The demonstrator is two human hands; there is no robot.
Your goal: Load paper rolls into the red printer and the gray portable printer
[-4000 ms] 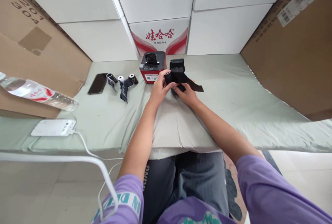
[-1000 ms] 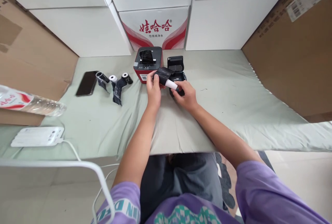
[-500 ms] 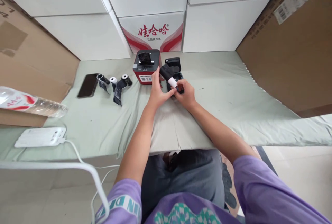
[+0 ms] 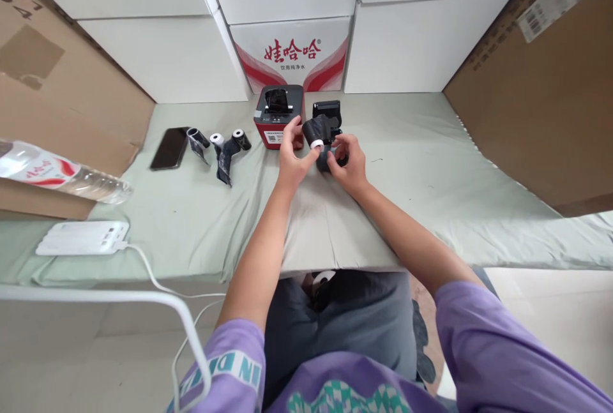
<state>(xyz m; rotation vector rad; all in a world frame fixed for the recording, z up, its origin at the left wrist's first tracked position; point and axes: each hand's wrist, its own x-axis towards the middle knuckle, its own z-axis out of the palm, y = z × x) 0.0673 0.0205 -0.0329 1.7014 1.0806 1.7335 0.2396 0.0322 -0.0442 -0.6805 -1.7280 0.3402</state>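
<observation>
My left hand (image 4: 294,156) pinches a small paper roll (image 4: 316,129) between thumb and fingers; its outside is black and its end white. Just under the roll is a small black portable printer (image 4: 326,107) with its lid up. The fingers of my right hand (image 4: 351,163) are curled round the right side of the printer's body, thumb at the front. Part of the printer is hidden by my hands and the roll. Beside my left fingertips stands a red and black box-shaped printer (image 4: 279,114), with a black strip sticking out of its top.
Several loose black and white rolls (image 4: 241,139) lie to the left beside a phone (image 4: 169,148). Farther left are a water bottle (image 4: 62,173) and a white power bank (image 4: 82,238) with a cable. White boxes (image 4: 291,55) line the back; a brown carton (image 4: 536,94) stands at right.
The roll has turned so its white end faces me more. My right fingers have left the roll's end and sit at the printer's side. The whole view has shifted slightly.
</observation>
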